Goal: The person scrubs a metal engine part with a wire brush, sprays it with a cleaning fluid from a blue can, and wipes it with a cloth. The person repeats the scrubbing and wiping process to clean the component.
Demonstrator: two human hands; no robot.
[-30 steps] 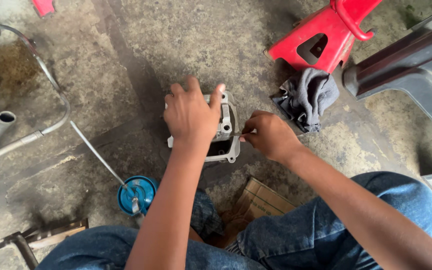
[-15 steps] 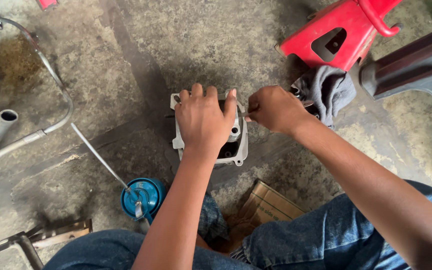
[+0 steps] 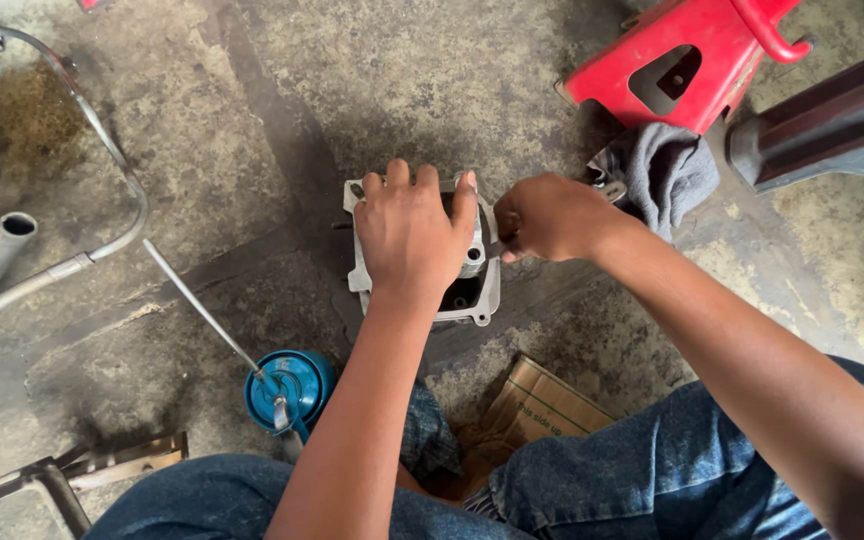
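On the stained concrete floor [image 3: 252,120], just ahead of the person's knees, sits a grey cast-metal engine part [image 3: 477,290] with a dark opening in its near side. The left hand [image 3: 412,235] lies flat across its top, fingers spread and curled over the far edge, pressing it down. The right hand [image 3: 547,215] is balled tight at the part's right edge, gripping something thin whose tip touches the casting; what that is I cannot tell. Just right of that hand lies a crumpled grey rag [image 3: 662,170], with a red plastic stool [image 3: 692,60] tipped over beyond it. Near the left knee stands a blue oil can [image 3: 292,385] with a long thin spout angled off left. A bent metal pipe [image 3: 102,230] curves along the far left. A flattened cardboard piece [image 3: 537,410] lies between the legs.
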